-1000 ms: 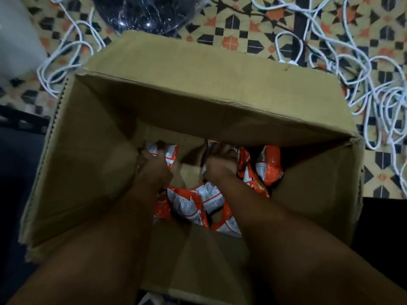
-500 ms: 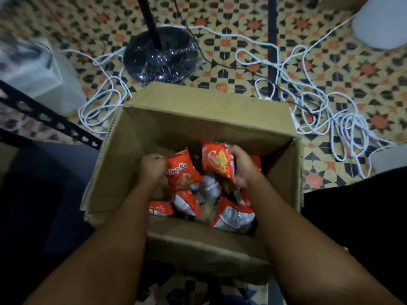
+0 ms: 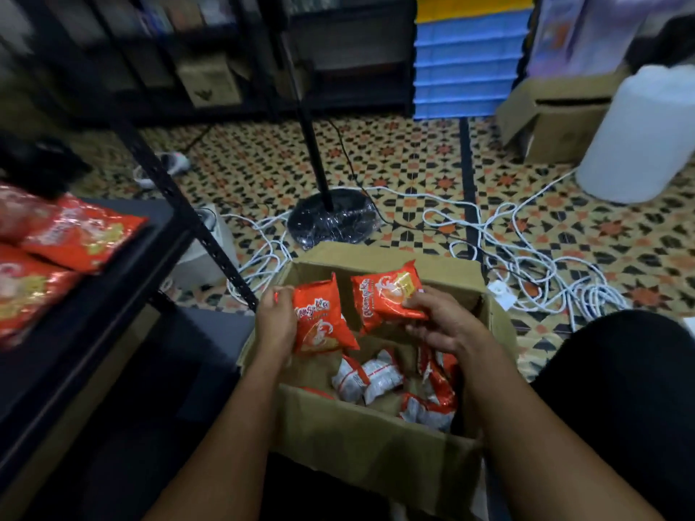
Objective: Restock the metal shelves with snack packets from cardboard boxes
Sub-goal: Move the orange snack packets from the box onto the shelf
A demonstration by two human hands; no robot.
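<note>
An open cardboard box (image 3: 376, 441) sits on the floor in front of me, with several orange and silver snack packets (image 3: 366, 381) on its bottom. My left hand (image 3: 276, 325) grips an orange snack packet (image 3: 319, 319) above the box. My right hand (image 3: 442, 321) holds a second orange packet (image 3: 383, 298) beside it. The black metal shelf (image 3: 94, 314) is at my left, with orange packets (image 3: 81, 235) lying on its board.
A black fan stand base (image 3: 331, 220) rises just beyond the box. Tangled white cable (image 3: 526, 253) covers the patterned floor to the right. A white jerrycan (image 3: 643, 137) and another cardboard box (image 3: 556, 118) stand far right. Blue crates (image 3: 466, 65) are stacked behind.
Both hands have risen out of the box, each with one orange packet. The view has tilted up from the box to show the shelf and the room.
</note>
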